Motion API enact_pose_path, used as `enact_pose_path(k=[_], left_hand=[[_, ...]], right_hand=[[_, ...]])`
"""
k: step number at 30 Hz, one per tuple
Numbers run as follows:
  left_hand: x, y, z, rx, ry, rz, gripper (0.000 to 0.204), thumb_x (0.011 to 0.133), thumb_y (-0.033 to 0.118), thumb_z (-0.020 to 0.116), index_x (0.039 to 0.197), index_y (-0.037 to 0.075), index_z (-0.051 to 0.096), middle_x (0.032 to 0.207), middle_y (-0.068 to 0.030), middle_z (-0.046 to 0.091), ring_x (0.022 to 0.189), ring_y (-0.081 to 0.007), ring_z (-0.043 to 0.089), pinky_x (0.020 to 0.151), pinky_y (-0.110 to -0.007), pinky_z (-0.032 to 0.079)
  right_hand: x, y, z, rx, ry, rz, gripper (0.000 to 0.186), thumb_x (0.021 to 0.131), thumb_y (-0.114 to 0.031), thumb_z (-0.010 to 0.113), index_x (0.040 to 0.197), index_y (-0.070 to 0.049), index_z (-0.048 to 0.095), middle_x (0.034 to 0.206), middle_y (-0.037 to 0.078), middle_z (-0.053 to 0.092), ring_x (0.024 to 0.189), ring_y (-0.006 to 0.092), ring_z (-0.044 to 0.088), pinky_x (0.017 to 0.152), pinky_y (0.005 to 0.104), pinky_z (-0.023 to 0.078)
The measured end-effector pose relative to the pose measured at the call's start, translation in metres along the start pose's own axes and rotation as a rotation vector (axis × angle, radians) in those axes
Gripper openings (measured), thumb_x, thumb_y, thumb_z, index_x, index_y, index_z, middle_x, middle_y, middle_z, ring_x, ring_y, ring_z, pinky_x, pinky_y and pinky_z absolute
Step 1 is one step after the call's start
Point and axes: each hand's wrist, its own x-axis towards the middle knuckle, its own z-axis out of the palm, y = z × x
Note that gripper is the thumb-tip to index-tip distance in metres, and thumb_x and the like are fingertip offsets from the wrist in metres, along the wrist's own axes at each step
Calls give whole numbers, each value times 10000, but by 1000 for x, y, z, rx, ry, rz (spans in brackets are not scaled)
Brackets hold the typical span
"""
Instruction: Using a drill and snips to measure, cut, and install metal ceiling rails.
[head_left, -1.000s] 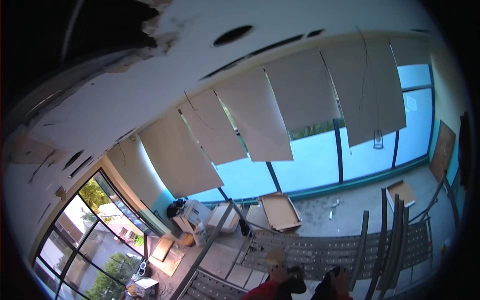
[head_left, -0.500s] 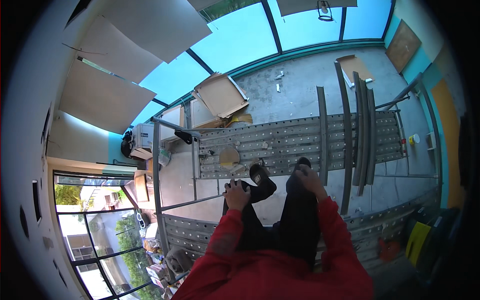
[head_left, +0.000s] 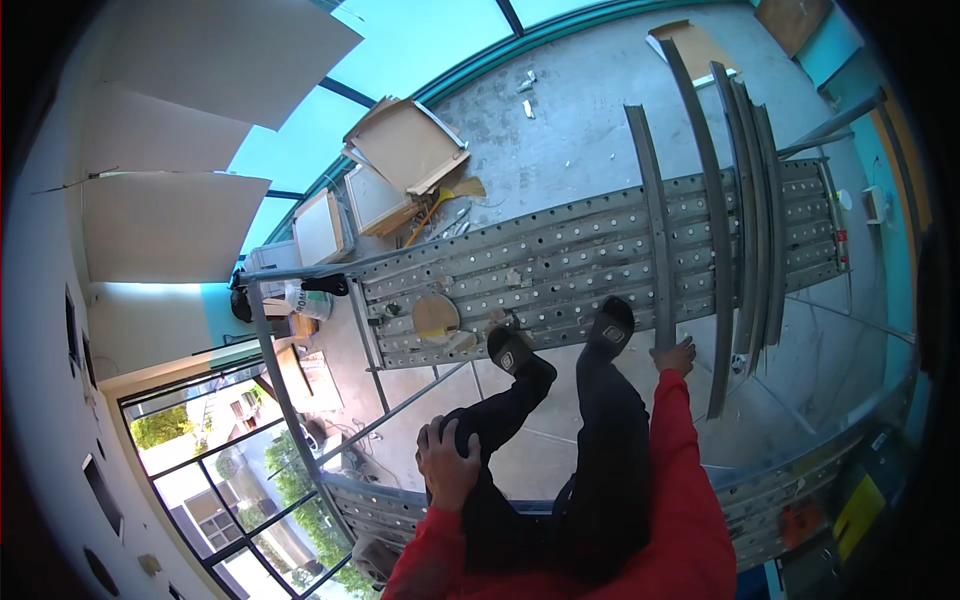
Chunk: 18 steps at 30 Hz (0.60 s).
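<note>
My right hand (head_left: 675,357) is at the near end of the leftmost grey metal channel (head_left: 654,220), its fingers closed round that end. My left hand (head_left: 448,462) rests over my bent left knee with the fingers spread, holding nothing. More long grey metal channels (head_left: 720,230) lie to the right, side by side, across a perforated metal scaffold plank (head_left: 560,260). Their near ends jut past the plank's edge. My feet, in dark slides (head_left: 612,322), are at the plank's near edge.
A round tan disc (head_left: 435,315) and small debris lie on the plank. Scaffold tubes (head_left: 275,370) frame the left side. Below on the floor are stacked cardboard-coloured panels (head_left: 410,150) and a broom (head_left: 430,218). Another perforated plank (head_left: 390,510) runs beneath me.
My right hand has left my right knee and reached out to the right, to the leftmost channel's near end. My left hand stays on my knee. The view has tilted and shifted.
</note>
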Motion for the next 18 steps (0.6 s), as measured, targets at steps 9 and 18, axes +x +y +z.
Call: enact_pose_path(k=[9,18], left_hand=[[12,16,-9,47,-28,67,353,749,211,685,1048,31,631,1186,-164,550,1148,-383,474,964,-477,404],[4,18,-3,9,5,68,364,782,272,651,1079,62,633,1235,-126,534,1203,-379,435,987,-502,362]], right_hand=[[29,-11,26,155,-79,-110,1033,628,-279,798,1423,17,208,1302,249,478,1173,371,512,971,501,401],[-6,-10,-41,381,4,-167,730,583,-293,801,1149,2,446,1106,242,598,1020,410,593,891,446,471]])
